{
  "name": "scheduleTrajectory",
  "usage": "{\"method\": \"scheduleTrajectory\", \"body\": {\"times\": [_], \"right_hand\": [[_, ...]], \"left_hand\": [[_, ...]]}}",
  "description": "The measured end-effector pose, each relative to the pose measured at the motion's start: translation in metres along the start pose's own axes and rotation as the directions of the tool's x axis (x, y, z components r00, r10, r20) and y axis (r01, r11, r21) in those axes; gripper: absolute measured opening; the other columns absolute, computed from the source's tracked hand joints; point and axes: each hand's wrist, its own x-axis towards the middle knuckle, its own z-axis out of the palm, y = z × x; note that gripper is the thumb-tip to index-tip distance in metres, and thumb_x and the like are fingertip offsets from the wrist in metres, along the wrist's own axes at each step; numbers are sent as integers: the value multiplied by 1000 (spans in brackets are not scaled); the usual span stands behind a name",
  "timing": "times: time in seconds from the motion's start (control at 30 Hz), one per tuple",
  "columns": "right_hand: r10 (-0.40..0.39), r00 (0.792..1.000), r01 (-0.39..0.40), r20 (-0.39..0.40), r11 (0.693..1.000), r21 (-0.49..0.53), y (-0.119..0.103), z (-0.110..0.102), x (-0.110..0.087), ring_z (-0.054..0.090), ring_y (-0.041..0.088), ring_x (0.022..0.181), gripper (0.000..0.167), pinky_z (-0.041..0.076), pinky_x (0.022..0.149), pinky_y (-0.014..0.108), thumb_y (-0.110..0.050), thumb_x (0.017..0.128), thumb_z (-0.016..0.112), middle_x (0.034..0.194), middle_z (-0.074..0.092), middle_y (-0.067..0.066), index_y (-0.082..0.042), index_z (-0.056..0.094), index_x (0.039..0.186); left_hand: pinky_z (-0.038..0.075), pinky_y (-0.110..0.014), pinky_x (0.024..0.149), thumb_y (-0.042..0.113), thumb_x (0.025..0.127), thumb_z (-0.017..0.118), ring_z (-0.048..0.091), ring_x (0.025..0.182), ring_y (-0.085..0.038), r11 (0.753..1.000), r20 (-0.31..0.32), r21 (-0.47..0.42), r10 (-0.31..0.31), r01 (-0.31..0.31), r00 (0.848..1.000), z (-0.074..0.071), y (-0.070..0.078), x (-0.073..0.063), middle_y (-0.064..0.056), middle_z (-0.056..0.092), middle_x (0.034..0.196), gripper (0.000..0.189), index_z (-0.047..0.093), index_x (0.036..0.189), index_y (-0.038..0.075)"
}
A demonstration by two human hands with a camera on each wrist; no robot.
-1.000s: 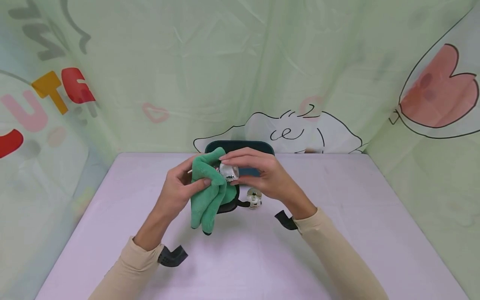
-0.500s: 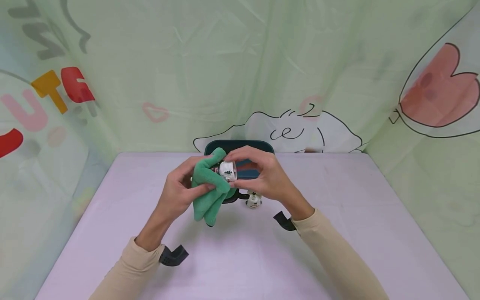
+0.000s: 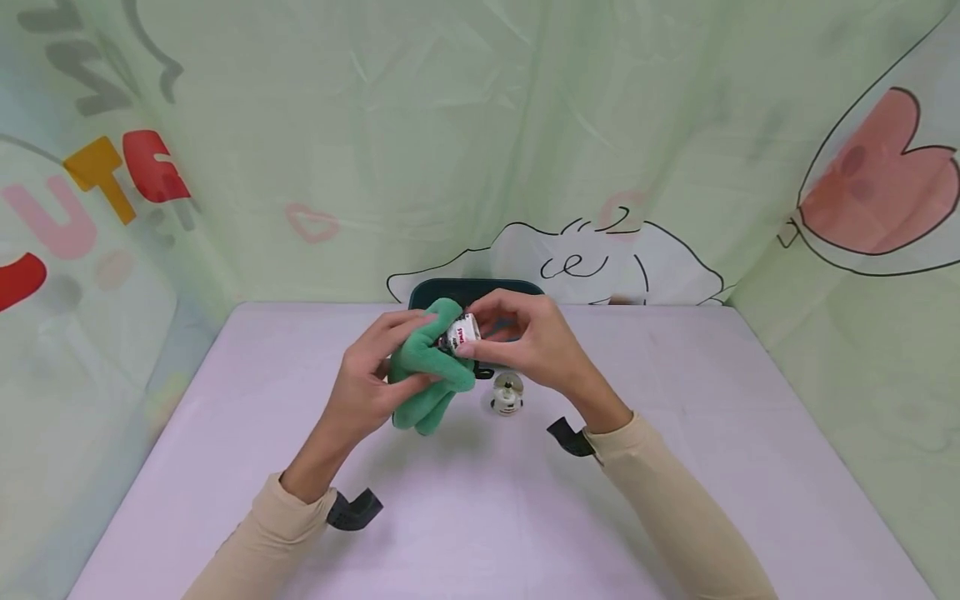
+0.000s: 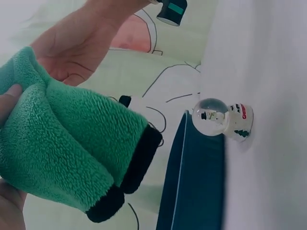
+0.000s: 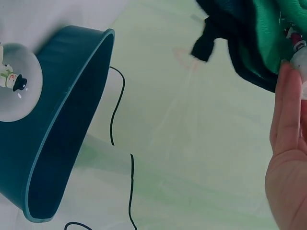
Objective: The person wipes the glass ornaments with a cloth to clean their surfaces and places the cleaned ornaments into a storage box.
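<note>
My left hand (image 3: 371, 367) grips a fluffy green cloth (image 3: 420, 358) with black edging, wrapped round one end of a snow globe (image 3: 461, 333). The globe's white base, marked with red and dark lettering, sticks out of the cloth to the right. Thumb and fingers of my right hand (image 3: 528, 337) pinch that base. The ball end is mostly hidden in the cloth. A second snow globe (image 3: 507, 394), with a snowman inside, stands upright on the table below the right hand. Its white base (image 4: 239, 122) shows lettering and a green tree in the left wrist view.
Behind the hands stands a dark teal bin (image 3: 472, 288), partly covered by them in the head view. The right wrist view shows its open mouth and rim (image 5: 72, 91). A pale lilac tabletop (image 3: 675, 417) lies below, and printed green curtains (image 3: 450, 125) enclose it.
The held snow globe has turned, so its lettering now faces up where the tree picture was. The cloth's hanging ends have bunched upward. Both hands stay close together, the left slightly further right.
</note>
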Motion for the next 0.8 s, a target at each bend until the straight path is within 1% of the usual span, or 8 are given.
{"method": "scheduleTrajectory", "body": {"times": [0.1,0.13,0.2,0.23,0.37,0.43,0.6,0.8], "right_hand": [[36,999,-36,-16,999,-17,0,0,0,68,19,70,23,59,63,29,-12,82,86,85,71,3,-8,72,99],[43,999,-43,-14,999,-16,0,0,0,68,20,70,22,59,62,29,-12,82,86,85,71,3,-8,72,98],[47,999,-47,-4,999,6,0,0,0,69,20,73,22,59,65,29,-9,82,85,87,71,5,-7,72,99],[41,999,-42,6,999,21,1,0,0,70,21,76,24,60,68,30,-8,81,85,90,71,5,-6,72,101],[-12,999,8,51,997,82,3,2,0,72,22,90,33,62,80,36,-4,80,85,102,71,6,-6,71,110],[-57,996,50,71,994,96,4,3,1,71,22,94,36,61,85,37,-2,80,85,106,70,6,-5,70,113],[-168,980,156,105,981,114,9,2,0,66,23,102,45,60,89,39,5,77,85,113,68,7,-3,68,118],[-268,957,259,114,962,87,10,1,1,62,25,114,51,60,89,40,11,74,85,122,64,14,-1,66,120]], "left_hand": [[52,-27,98,-9,75,84,58,122,-28,996,3,79,45,-45,999,0,0,1,-14,60,132,64,66,134,7],[51,-27,100,-8,75,85,58,122,-28,994,3,96,58,-58,998,0,-1,1,-14,60,132,63,66,134,7],[50,-28,101,-6,75,86,59,122,-29,990,-1,116,76,-75,997,0,-1,1,-14,61,131,62,67,132,8],[51,-29,101,-6,75,85,59,121,-29,991,-7,111,80,-79,997,0,-1,1,-14,61,131,61,68,131,8],[54,-31,98,-9,75,84,61,120,-29,997,-31,43,65,-64,997,-1,-2,2,-15,62,130,56,70,127,5],[58,-31,92,-12,74,82,61,119,-29,999,-35,-4,44,-44,998,-2,-1,1,-16,61,130,56,69,127,3],[62,-35,78,-19,75,78,62,118,-25,996,-35,-94,-5,2,999,-2,1,0,-19,60,129,56,67,127,-2],[62,-36,80,-20,79,74,63,119,-26,979,-45,-201,-35,25,998,-4,-3,0,-21,59,130,51,65,127,-7]]}}
